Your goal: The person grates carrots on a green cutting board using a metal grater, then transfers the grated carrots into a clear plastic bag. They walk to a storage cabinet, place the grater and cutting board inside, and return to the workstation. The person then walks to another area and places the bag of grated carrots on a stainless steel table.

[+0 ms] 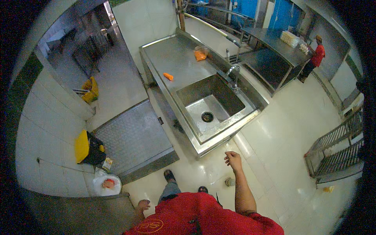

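My right hand (233, 161) is in the air before the near end of a stainless steel sink counter (160, 98). Its fingers are loosely curled and apart, with nothing in them. Low at my left side, my left hand (144, 204) hangs near the edge of a metal surface (88, 213) and looks bare, though blurred. The sink basin (192, 111) has a round drain (207, 116) and a curved metal faucet (233, 72). Beyond it, a carrot (168, 76) lies on the counter. A clear plastic bag or container of orange pieces (201, 55) rests farther back.
A raised metal platform (132, 135) is left of the counter. By the wall are a black bin with a yellow lid (82, 147) and a white tub (98, 186). A slatted metal rack (335, 147) is at right. A person in red (318, 55) stands by a far table (264, 36).
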`<state>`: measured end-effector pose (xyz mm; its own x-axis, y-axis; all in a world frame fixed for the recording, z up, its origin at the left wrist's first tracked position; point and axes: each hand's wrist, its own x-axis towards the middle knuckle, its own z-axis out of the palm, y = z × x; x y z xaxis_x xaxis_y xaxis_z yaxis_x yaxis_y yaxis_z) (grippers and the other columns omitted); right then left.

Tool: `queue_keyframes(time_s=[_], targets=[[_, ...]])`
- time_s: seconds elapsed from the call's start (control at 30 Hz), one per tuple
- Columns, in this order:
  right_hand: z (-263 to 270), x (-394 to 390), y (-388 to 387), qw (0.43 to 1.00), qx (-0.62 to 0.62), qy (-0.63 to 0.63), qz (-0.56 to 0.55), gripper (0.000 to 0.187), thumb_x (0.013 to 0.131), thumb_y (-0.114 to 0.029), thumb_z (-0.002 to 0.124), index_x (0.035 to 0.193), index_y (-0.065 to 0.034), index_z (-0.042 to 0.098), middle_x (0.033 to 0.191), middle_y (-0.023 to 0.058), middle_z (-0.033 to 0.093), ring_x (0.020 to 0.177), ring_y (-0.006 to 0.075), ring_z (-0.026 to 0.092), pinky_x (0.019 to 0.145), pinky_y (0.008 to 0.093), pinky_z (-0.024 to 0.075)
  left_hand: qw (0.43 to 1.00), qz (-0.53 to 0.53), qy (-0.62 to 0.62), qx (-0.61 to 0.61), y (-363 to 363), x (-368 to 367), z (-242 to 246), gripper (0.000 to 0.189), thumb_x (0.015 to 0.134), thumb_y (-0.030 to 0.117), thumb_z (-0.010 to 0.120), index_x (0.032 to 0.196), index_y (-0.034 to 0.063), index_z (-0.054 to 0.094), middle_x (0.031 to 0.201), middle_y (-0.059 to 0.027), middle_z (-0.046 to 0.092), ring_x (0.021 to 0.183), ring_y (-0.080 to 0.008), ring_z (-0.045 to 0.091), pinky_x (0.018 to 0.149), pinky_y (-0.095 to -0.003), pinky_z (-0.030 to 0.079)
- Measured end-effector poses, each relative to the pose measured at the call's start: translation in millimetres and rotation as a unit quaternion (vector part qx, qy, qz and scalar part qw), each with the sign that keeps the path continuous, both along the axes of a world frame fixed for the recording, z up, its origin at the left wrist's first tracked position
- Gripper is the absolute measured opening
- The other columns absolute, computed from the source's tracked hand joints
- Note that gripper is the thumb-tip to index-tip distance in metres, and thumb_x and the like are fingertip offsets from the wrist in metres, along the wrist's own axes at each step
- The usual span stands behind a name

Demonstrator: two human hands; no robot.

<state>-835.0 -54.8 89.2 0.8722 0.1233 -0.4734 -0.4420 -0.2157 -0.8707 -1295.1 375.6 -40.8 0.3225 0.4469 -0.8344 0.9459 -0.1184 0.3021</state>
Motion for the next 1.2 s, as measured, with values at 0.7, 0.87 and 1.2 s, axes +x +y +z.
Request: queue_keyframes(time_s=[0.7,0.87,1.2], targets=[[-3,438,584,0.777,-0.455,-0.339,0.274,0.039,0.084,-0.028,0.057,0.113,-0.0017,0.055,0.109,0.0169,0.061,0.106,0.0321,0.057,0.092,0.0444,0.0433,0.996,-0.016,0.003,-0.087,350,324,-46,0.051,0.082,0.044,0.063,0.113,0.0024,0.06,0.105,-0.0134,0.065,0.094,-0.0286,0.063,0.08,-0.0457,0.051],[9,430,572,0.811,-0.424,-0.285,0.285,0.032,0.082,-0.027,0.057,0.097,-0.0004,0.062,0.095,0.0186,0.065,0.093,0.0325,0.063,0.084,0.0438,0.0487,0.995,-0.048,0.019,-0.09,358,342,-39,0.051,0.082,0.044,0.062,0.112,0.0028,0.061,0.104,-0.013,0.066,0.094,-0.0285,0.064,0.08,-0.046,0.051],[81,216,239,0.961,0.25,0.042,-0.11,0.038,0.089,-0.022,0.064,0.117,0.0028,0.057,0.1,0.0112,0.064,0.091,0.0174,0.063,0.078,0.0297,0.0527,0.971,-0.23,-0.011,-0.062,325,471,-72,0.049,0.082,0.044,0.061,0.11,0.0037,0.064,0.102,-0.0122,0.067,0.093,-0.0284,0.065,0.081,-0.0466,0.051]])
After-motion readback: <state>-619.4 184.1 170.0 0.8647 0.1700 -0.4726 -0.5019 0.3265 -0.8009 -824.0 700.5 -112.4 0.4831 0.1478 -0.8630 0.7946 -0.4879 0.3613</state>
